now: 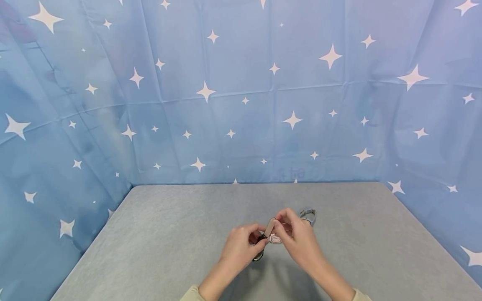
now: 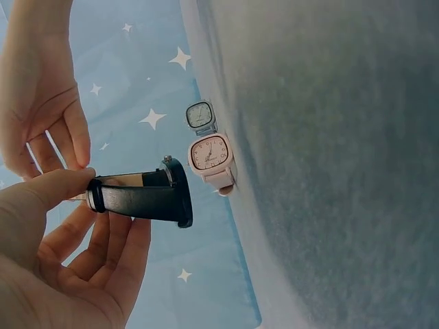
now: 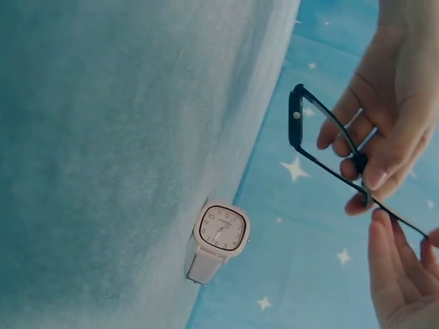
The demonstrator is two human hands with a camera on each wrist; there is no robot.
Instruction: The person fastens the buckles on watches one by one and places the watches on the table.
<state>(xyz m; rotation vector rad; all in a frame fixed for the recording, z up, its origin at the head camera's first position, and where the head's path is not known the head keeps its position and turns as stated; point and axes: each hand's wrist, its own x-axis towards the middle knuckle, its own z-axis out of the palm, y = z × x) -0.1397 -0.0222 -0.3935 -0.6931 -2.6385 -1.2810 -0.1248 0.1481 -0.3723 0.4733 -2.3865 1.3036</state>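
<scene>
A black-strapped wristwatch point(image 2: 140, 202) hangs between both hands, its strap looped and its case at the lower end of the loop in the head view. My left hand point(image 1: 241, 246) pinches the strap near the buckle, between thumb and fingers. With thumb and fingertips, my right hand point(image 1: 299, 240) pinches the strap's free end point(image 1: 269, 227), whose lighter inner side faces up. In the right wrist view the strap passes through the buckle area point(image 3: 361, 164); the thumb partly covers it. The watch case point(image 3: 295, 116) shows edge-on there.
A pink watch point(image 3: 221, 227) with a rounded square face stands on the grey table point(image 1: 169, 238), just beyond the hands. Behind it is a grey-blue watch point(image 1: 308, 215), right of the right hand. A blue star-patterned cloth point(image 1: 241, 113) encloses the table's back and sides.
</scene>
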